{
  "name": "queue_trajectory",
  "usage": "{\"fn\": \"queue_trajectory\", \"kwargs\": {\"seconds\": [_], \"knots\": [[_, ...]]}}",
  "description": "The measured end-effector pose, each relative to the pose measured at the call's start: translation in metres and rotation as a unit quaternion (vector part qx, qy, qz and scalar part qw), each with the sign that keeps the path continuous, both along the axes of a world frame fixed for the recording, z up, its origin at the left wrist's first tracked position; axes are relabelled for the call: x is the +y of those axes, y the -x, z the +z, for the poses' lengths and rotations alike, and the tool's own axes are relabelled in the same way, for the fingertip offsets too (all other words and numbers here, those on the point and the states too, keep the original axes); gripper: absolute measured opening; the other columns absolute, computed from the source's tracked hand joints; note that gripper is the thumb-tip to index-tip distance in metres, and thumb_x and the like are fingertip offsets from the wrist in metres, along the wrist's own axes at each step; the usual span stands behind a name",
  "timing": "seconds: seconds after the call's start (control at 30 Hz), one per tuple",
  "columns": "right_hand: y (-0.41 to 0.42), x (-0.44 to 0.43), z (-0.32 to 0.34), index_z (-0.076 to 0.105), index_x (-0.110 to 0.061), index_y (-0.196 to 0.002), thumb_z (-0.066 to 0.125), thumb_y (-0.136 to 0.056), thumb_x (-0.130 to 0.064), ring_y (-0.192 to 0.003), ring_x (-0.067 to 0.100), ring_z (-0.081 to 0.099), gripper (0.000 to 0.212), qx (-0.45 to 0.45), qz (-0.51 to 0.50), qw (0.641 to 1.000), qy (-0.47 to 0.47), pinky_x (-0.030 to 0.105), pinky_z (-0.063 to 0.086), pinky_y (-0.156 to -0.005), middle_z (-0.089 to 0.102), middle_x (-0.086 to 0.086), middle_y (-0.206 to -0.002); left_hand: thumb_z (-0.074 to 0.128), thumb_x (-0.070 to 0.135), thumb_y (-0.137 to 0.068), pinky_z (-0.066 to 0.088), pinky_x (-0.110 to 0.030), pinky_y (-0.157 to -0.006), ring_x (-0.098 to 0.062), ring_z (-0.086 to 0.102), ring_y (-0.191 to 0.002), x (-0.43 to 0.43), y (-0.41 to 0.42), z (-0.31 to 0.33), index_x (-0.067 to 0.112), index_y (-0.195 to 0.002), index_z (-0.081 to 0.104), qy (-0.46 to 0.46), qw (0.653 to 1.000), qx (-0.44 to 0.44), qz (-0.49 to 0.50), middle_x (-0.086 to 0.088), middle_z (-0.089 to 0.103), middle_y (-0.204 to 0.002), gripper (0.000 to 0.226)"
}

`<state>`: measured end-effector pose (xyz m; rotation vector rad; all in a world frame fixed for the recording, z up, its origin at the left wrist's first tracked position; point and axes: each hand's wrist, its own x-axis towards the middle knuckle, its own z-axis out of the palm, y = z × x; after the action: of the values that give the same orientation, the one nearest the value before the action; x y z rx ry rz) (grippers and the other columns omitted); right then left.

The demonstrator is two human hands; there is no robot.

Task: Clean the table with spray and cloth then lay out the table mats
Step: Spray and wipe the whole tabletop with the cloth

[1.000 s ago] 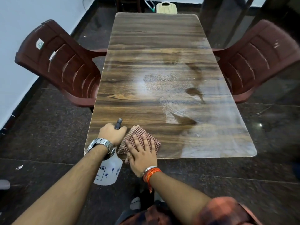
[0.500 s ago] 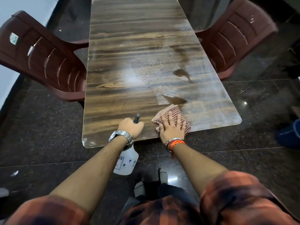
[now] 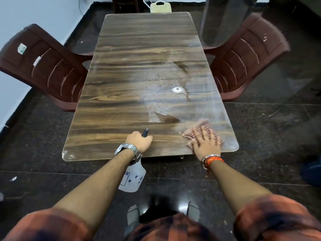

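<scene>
Wiping looked partly done: the right grip (image 3: 205, 143) lay flat, released, on the cloth (image 3: 203, 124) at the table's (image 3: 130, 66) 5 o'clock corner, the left grip (image 3: 139, 141) grasped the spray bottle (image 3: 132, 180) at 6 o'clock, spray film (image 3: 166, 101) sat unwiped mid-table, and no mats showed.

FREE: we read the brown wood-grain rectangular tabletop (image 3: 121, 105) open leftward and ahead | BLOCKED: dark red slatted plastic left chair (image 3: 46, 66) and matching right chair (image 3: 243, 58) flank its long edges.
</scene>
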<state>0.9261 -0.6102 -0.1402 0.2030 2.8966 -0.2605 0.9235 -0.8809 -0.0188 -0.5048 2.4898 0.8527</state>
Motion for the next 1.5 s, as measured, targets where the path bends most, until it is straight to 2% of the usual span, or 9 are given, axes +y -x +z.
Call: {"fn": "queue_trajectory", "kwargs": {"seconds": [0.13, 0.33, 0.67, 0.83, 1.0, 1.17, 1.4, 1.43, 1.5], "knots": [[0.003, 0.035, 0.001, 0.013, -0.046, -0.148, 0.024, -0.095, -0.055, -0.147, 0.028, -0.002, 0.054, 0.008, -0.058, 0.998, 0.001, 0.054, -0.004, -0.115, 0.008, -0.008, -0.16, 0.055, 0.036, -0.082, 0.035, -0.027, -0.051, -0.025, 0.054, -0.062, 0.055, 0.005, -0.006, 0.014, -0.064, 0.053, -0.021, 0.999, 0.009, 0.033, -0.008, 0.062, -0.072, 0.029], [0.007, 0.031, 0.004, 0.01, -0.047, -0.148, 0.015, -0.093, -0.055, -0.146, 0.03, -0.007, 0.056, -0.003, 0.085, 0.996, 0.017, 0.056, -0.009, -0.113, 0.002, -0.007, -0.161, 0.055, 0.035, -0.083, 0.033, -0.028, -0.051, -0.026, 0.05, -0.061, 0.11, 0.007, -0.001, 0.015, -0.059, 0.047, -0.03, 0.997, 0.037, 0.061, -0.008, 0.058, -0.068, 0.033], [0.026, 0.033, 0.006, 0.006, -0.047, -0.148, 0.02, -0.096, -0.053, -0.146, 0.03, -0.005, 0.054, 0.008, 0.154, 0.988, 0.023, 0.053, -0.015, -0.111, 0.001, -0.006, -0.161, 0.056, 0.042, -0.076, 0.045, -0.029, -0.062, -0.032, 0.063, -0.077, 0.119, 0.054, -0.002, 0.005, -0.091, 0.068, -0.012, 0.991, 0.026, 0.13, -0.015, 0.068, -0.091, 0.042], [0.055, 0.019, 0.006, 0.01, -0.047, -0.148, 0.018, -0.093, -0.058, -0.147, 0.03, 0.0, 0.057, 0.018, 0.21, 0.977, 0.037, 0.052, -0.013, -0.112, 0.007, -0.007, -0.16, 0.05, 0.045, -0.065, 0.049, -0.033, -0.07, -0.036, 0.064, -0.086, 0.108, 0.073, -0.003, 0.004, -0.093, 0.068, -0.031, 0.979, 0.039, 0.2, -0.017, 0.069, -0.096, 0.052], [0.101, -0.002, 0.004, 0.011, -0.048, -0.147, 0.02, -0.093, -0.061, -0.147, 0.028, 0.001, 0.057, 0.034, 0.288, 0.956, 0.035, 0.054, -0.01, -0.114, 0.007, -0.009, -0.16, 0.055, 0.044, -0.074, 0.045, -0.03, -0.071, -0.035, 0.061, -0.085, 0.094, 0.083, -0.008, 0.009, -0.093, 0.068, -0.012, 0.969, 0.047, 0.242, -0.015, 0.068, -0.097, 0.042], [0.133, -0.033, 0.001, 0.014, -0.045, -0.148, 0.02, -0.093, -0.061, -0.146, 0.032, 0.003, 0.058, 0.053, 0.439, 0.897, 0.023, 0.057, -0.005, -0.114, 0.01, -0.006, -0.16, 0.058, 0.043, -0.079, 0.042, -0.029, -0.066, -0.033, 0.061, -0.081, 0.089, 0.082, -0.015, 0.01, -0.085, 0.065, -0.007, 0.948, 0.054, 0.312, -0.011, 0.067, -0.089, 0.034], [0.229, -0.042, -0.003, 0.028, -0.041, -0.146, 0.025, -0.092, -0.058, -0.147, 0.023, 0.005, 0.057, 0.041, 0.744, 0.664, 0.054, 0.051, -0.001, -0.116, 0.018, -0.008, -0.158, 0.057, 0.042, -0.082, 0.038, -0.029, -0.062, -0.031, 0.059, -0.076, 0.108, 0.076, -0.022, 0.01, -0.084, 0.065, 0.007, 0.888, 0.059, 0.457, -0.01, 0.067, -0.084, 0.033], [0.25, -0.034, -0.005, 0.029, -0.043, -0.145, 0.024, -0.09, -0.06, -0.146, 0.023, 0.009, 0.058, 0.051, 0.746, 0.662, 0.055, 0.05, 0.003, -0.117, 0.023, -0.009, -0.157, 0.058, 0.041, -0.081, 0.039, -0.029, -0.061, -0.032, 0.06, -0.076, 0.116, 0.074, -0.02, 0.01, -0.082, 0.064, 0.01, 0.876, 0.057, 0.479, -0.01, 0.066, -0.083, 0.032], [0.295, -0.017, -0.007, 0.031, -0.043, -0.144, 0.021, -0.088, -0.062, -0.146, 0.024, 0.015, 0.061, 0.075, 0.676, 0.731, 0.05, 0.05, 0.007, -0.116, 0.028, -0.006, -0.155, 0.059, 0.038, -0.081, 0.038, -0.029, -0.059, -0.033, 0.061, -0.077, 0.13, 0.072, -0.017, 0.012, -0.074, 0.06, 0.01, 0.861, 0.05, 0.506, -0.009, 0.065, -0.079, 0.027]]}}
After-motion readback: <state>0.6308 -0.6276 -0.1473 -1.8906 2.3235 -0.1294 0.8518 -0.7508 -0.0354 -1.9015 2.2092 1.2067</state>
